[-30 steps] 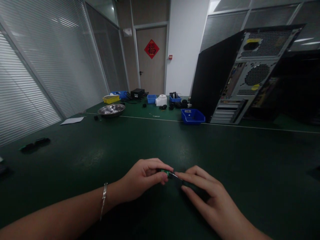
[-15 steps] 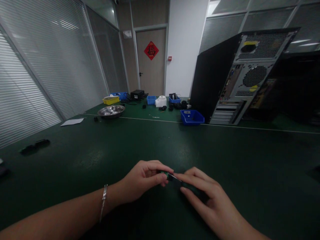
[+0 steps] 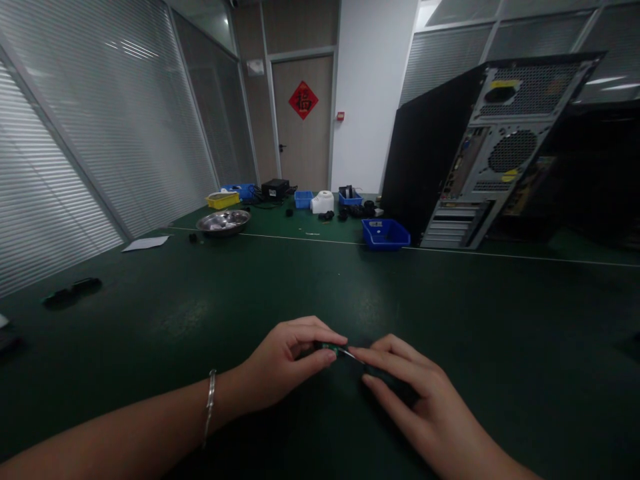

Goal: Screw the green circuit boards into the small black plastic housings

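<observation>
Green part, small and partly hidden, is pinched between thumb and fingertips of the left hand, low over the green table. A thin dark tool is held by the right hand, fingers closed along it, its tip at the part. The part is judged light, stiff and fragile; its edges are best gripped.

— where are the hands, going by the bracelet?
— left hand just past it, forearm flat, thumb and forefinger pinched shut at the tips.
— and the right hand?
— further right of the bracelet, palm down, fingers stretched leftward, forefinger tip meeting the left pinch.
</observation>
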Demonstrator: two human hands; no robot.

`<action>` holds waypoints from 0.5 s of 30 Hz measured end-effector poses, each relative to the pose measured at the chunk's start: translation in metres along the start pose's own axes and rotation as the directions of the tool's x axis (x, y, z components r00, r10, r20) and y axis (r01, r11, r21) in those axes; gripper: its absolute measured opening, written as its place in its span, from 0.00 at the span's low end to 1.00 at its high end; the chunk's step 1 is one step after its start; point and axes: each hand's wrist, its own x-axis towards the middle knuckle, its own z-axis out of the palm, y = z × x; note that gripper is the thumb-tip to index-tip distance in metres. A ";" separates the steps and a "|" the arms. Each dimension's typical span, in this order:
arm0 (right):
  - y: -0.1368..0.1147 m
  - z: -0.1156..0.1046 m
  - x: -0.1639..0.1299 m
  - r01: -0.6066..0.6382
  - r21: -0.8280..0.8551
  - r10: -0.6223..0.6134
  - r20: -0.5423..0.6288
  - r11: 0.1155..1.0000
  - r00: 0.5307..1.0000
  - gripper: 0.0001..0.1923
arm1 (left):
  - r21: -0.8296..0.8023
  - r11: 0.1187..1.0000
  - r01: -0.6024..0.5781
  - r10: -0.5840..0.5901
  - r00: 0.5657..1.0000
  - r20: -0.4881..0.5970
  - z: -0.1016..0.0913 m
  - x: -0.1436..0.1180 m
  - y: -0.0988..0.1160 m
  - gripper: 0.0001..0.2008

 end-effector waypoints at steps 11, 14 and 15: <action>-0.003 -0.002 0.001 0.000 -0.002 0.000 0.037 1.000 0.999 0.18 | -0.382 0.913 0.145 -0.138 0.989 0.046 -0.001 0.006 -0.007 0.12; -0.002 -0.002 0.000 0.003 0.002 -0.003 0.038 1.000 0.999 0.18 | -0.405 0.889 0.212 -0.201 0.977 0.068 -0.002 0.006 -0.009 0.12; -0.002 -0.001 0.000 0.008 0.004 -0.008 0.036 1.000 0.999 0.19 | -0.412 0.882 0.228 -0.217 0.973 0.076 -0.003 0.006 -0.009 0.12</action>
